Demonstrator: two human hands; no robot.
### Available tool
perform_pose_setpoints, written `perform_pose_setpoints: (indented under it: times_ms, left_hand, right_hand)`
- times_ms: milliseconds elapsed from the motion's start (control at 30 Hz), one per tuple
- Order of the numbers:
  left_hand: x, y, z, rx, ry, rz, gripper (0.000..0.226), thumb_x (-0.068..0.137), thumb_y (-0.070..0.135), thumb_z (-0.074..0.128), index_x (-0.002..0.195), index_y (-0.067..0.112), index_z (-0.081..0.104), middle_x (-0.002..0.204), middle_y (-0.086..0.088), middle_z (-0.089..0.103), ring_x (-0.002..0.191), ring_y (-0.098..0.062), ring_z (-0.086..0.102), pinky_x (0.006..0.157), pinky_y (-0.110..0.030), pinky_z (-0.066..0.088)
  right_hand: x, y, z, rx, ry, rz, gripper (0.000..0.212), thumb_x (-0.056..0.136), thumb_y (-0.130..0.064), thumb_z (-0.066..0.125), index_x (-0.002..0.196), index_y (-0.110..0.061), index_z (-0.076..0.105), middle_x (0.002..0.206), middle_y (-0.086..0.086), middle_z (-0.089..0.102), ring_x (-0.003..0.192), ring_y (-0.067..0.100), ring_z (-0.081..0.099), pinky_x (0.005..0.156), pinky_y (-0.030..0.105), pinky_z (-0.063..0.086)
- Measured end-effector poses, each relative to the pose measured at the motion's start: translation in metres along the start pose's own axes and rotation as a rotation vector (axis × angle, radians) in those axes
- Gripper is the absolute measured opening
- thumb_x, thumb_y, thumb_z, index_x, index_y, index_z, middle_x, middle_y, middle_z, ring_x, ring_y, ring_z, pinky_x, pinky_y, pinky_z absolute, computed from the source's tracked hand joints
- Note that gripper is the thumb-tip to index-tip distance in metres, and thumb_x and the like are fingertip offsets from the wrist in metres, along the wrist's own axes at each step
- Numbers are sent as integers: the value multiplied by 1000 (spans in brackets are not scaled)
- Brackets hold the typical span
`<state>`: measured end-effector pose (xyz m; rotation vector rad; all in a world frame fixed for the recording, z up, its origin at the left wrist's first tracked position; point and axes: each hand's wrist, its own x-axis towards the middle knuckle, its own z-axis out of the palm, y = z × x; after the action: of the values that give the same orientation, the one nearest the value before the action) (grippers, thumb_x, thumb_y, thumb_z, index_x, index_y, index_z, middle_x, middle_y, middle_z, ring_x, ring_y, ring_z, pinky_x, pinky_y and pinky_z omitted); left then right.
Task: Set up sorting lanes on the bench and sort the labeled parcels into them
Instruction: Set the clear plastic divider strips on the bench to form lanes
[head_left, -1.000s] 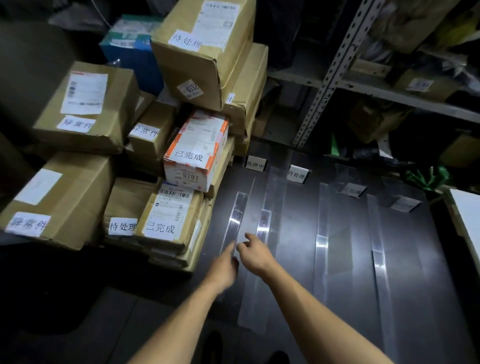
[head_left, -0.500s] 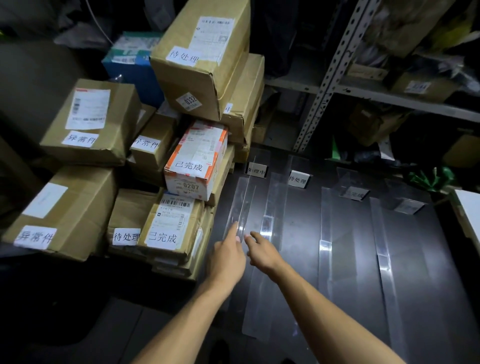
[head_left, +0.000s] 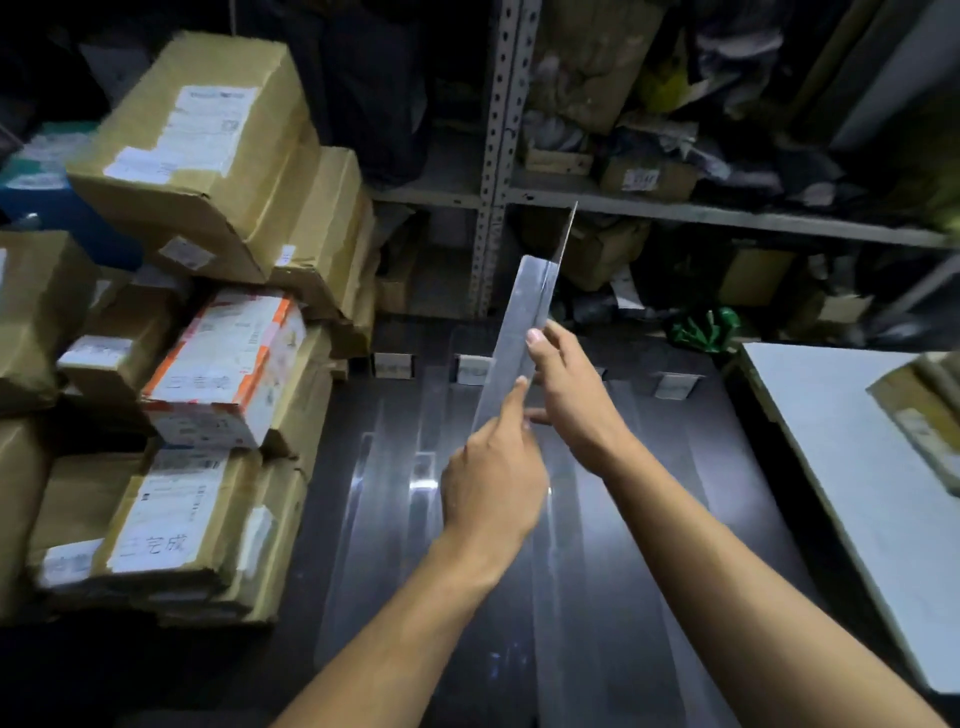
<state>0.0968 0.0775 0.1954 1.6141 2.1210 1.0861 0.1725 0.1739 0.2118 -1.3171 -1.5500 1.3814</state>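
A clear plastic divider strip (head_left: 522, 322) is raised off the dark bench (head_left: 675, 519), its far end tilted up toward the shelf. My right hand (head_left: 571, 400) grips its right edge, thumb over the top face. My left hand (head_left: 493, 483) holds it lower down, forefinger stretched along the strip. More clear strips (head_left: 421, 483) lie flat on the bench as lane lines. Small white lane label cards (head_left: 393, 365) stand along the bench's far edge. Labeled cardboard parcels (head_left: 208, 156) are stacked at the left, among them an orange-and-white box (head_left: 228, 374).
A grey metal shelf rack (head_left: 493, 156) full of boxes and bags stands behind the bench. A white board (head_left: 857, 467) with a cardboard box (head_left: 924, 415) on it lies at the right. A green bundle (head_left: 704, 327) sits at the bench's back right.
Both hands reached to the strips lying on the bench, took hold of one and lifted it, its far end now tilted up. The view has swung to the right.
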Motion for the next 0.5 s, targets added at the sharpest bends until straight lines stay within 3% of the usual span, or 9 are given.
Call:
perform_pose_setpoints:
  times_ms: [133, 267, 400, 500]
  left_hand:
    - [1, 75, 65, -110, -178, 56, 50, 100, 33, 31, 150, 39, 23, 124, -1, 63, 106, -28, 61, 83, -39, 46]
    - [-2, 149, 145, -360, -503, 10, 61, 93, 34, 36, 147, 52, 16, 131, 7, 55, 101, -17, 58, 83, -34, 50]
    - [-2, 207, 235, -534, -746, -138, 67, 90, 29, 44, 143, 59, 16, 139, 10, 48, 93, -1, 51, 76, -22, 45]
    - [-5, 230, 301, -547, -839, -245, 70, 88, 26, 47, 146, 53, 18, 140, 7, 48, 93, 0, 57, 70, -18, 47]
  right_hand:
    - [1, 16, -105, -1, 131, -2, 56, 85, -52, 50, 139, -46, 39, 106, -26, 65, 100, 3, 67, 72, 37, 62]
    - [1, 41, -218, -60, 222, 40, 46, 85, -41, 45, 127, -61, 40, 93, -31, 66, 86, -3, 68, 54, 23, 56]
    - [15, 89, -319, -147, 248, 116, 51, 89, -32, 43, 138, -47, 42, 121, -8, 64, 104, 15, 64, 80, 40, 57]
    - [26, 132, -372, -205, 258, 178, 48, 97, -22, 42, 139, -44, 42, 106, -18, 61, 92, 0, 58, 78, 27, 48]
